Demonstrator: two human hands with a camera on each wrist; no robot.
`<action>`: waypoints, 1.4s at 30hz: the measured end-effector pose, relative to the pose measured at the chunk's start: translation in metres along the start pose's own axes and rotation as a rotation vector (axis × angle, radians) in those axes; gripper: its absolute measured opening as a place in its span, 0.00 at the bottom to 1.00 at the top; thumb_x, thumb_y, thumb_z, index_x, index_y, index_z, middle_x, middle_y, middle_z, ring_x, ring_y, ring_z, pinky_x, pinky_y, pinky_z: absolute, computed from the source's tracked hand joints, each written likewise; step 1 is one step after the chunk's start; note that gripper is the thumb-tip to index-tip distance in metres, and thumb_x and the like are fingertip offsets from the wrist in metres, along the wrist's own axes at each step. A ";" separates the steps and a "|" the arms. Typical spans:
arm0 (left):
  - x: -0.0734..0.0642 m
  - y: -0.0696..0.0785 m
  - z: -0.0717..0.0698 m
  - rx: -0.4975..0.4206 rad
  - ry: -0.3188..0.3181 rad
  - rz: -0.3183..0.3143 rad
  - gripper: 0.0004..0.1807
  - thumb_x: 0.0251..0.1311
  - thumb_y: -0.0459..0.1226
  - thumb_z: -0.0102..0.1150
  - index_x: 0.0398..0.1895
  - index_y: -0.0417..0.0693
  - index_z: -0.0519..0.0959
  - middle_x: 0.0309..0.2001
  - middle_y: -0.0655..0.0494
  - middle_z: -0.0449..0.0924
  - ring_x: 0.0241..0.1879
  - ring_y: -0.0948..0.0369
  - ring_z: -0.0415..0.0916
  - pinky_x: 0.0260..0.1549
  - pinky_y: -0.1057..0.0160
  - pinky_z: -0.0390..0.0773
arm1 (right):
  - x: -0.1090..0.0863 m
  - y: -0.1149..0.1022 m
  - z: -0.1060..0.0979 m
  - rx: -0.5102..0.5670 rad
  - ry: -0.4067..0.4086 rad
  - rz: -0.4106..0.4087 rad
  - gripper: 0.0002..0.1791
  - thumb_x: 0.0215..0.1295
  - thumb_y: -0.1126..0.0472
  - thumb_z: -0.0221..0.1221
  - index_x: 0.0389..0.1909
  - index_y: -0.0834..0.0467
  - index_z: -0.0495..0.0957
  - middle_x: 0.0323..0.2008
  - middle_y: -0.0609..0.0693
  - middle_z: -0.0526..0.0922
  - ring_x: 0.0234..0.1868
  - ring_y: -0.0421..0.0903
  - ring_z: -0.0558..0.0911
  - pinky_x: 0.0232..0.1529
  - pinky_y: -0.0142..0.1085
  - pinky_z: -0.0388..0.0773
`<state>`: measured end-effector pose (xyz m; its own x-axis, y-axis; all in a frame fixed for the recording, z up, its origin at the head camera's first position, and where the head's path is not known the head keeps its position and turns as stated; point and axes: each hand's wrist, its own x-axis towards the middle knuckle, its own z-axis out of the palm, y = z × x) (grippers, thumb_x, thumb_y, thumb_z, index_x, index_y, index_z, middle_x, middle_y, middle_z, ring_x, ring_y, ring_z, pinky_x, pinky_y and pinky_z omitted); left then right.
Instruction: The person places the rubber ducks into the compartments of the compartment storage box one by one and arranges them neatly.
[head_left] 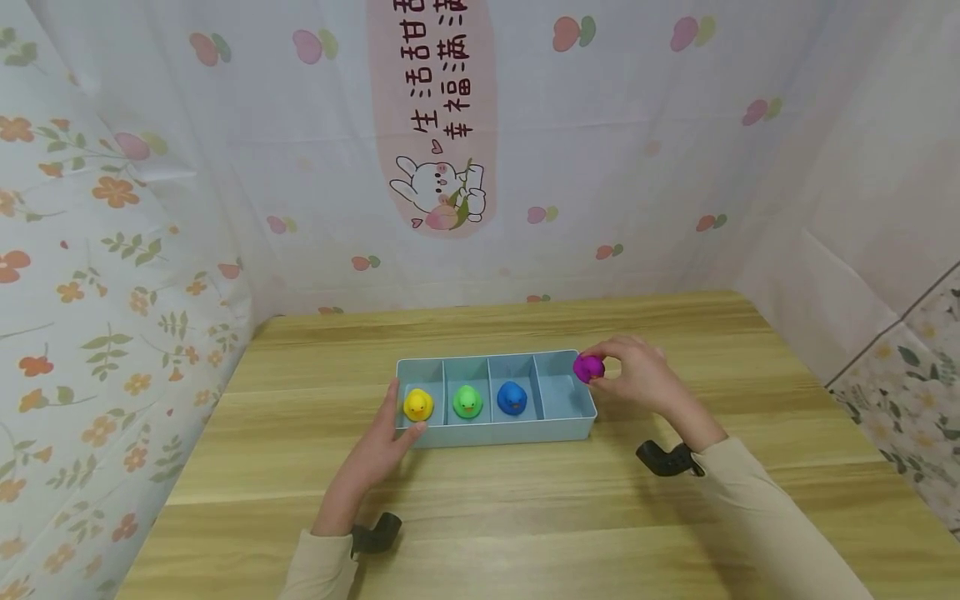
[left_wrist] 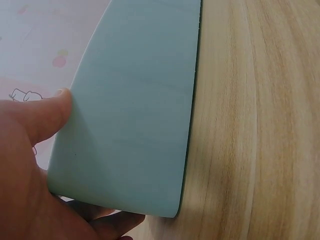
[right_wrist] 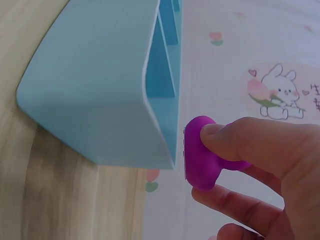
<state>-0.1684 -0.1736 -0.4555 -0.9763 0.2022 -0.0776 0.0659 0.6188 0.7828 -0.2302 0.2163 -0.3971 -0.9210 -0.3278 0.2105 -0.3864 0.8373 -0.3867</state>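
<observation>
A light blue box (head_left: 495, 433) with a row of compartments stands on the wooden table. Inside it, from left to right, sit a yellow rubber duck (head_left: 417, 406), a green rubber duck (head_left: 467, 402) and a blue rubber duck (head_left: 512, 398), one per compartment; the rightmost compartment holds nothing. My left hand (head_left: 378, 446) grips the box's left end, its thumb (left_wrist: 57, 107) at the front rim and its fingers round the end wall. Over the right end, my right hand (head_left: 637, 375) pinches a purple rubber duck (right_wrist: 200, 155) between thumb and fingers, just above the rim.
Both wrists wear a black mount (head_left: 667, 458) near the sleeve. Behind the table (head_left: 495, 517) hangs a patterned cloth (head_left: 600, 167) with a rabbit drawing, and a flowered cloth (head_left: 112, 333) hangs at the left.
</observation>
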 end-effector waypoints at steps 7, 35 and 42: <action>0.000 -0.001 -0.001 0.006 0.005 0.005 0.48 0.68 0.49 0.50 0.76 0.42 0.32 0.76 0.38 0.34 0.74 0.41 0.38 0.70 0.42 0.44 | 0.006 -0.009 0.006 0.016 -0.016 -0.018 0.20 0.47 0.60 0.71 0.44 0.54 0.83 0.43 0.53 0.85 0.47 0.56 0.77 0.43 0.51 0.65; -0.001 0.001 -0.001 0.018 0.011 0.006 0.47 0.69 0.46 0.50 0.75 0.40 0.32 0.76 0.38 0.34 0.74 0.40 0.39 0.70 0.42 0.44 | 0.017 -0.023 0.044 -0.127 -0.097 -0.096 0.15 0.43 0.58 0.73 0.36 0.47 0.84 0.38 0.45 0.84 0.36 0.45 0.67 0.35 0.43 0.53; -0.002 0.001 -0.002 0.012 0.003 0.002 0.46 0.69 0.47 0.50 0.76 0.42 0.32 0.76 0.38 0.34 0.74 0.41 0.38 0.70 0.41 0.44 | 0.018 -0.025 0.051 -0.184 -0.102 -0.090 0.16 0.41 0.59 0.74 0.35 0.49 0.85 0.35 0.44 0.83 0.34 0.46 0.65 0.33 0.43 0.52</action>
<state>-0.1665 -0.1752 -0.4528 -0.9768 0.2013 -0.0737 0.0709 0.6276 0.7753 -0.2398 0.1670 -0.4290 -0.8869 -0.4400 0.1410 -0.4607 0.8651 -0.1983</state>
